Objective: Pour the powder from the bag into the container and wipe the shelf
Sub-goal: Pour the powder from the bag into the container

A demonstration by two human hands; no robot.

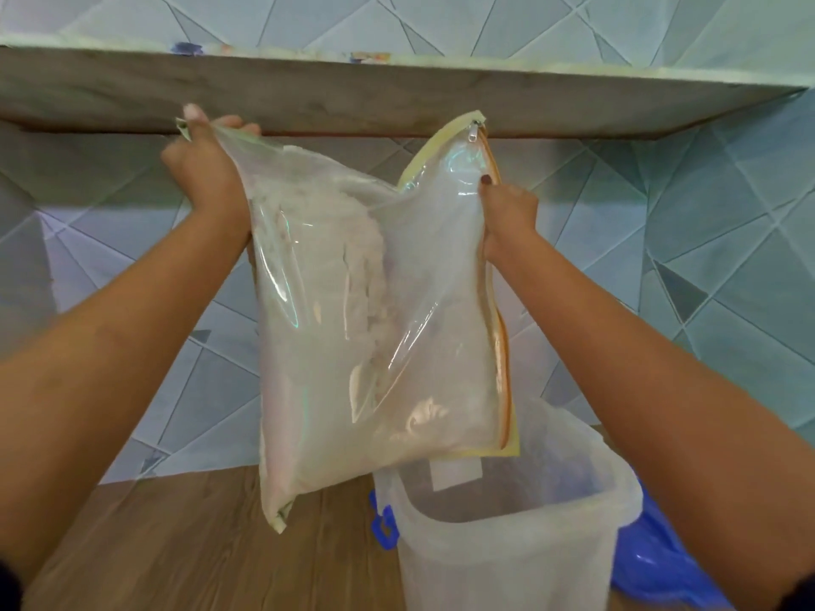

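Observation:
A large clear zip bag [375, 310] with white powder inside hangs tilted in the air, zipper edge on the right side running downward. My left hand [207, 169] grips the bag's upper left corner. My right hand [507, 213] pinches the zipper edge near its top. The bag's lower right corner sits just over the rim of a translucent plastic container [520, 549] standing on the wooden counter [176, 544]. The container carries a blue clip [384, 529] on its left side. A wooden shelf [353, 97] runs across the wall above the hands.
Tiled wall in pale blue-green fills the background. A blue plastic item [657, 562] lies on the counter right of the container, partly behind my right forearm.

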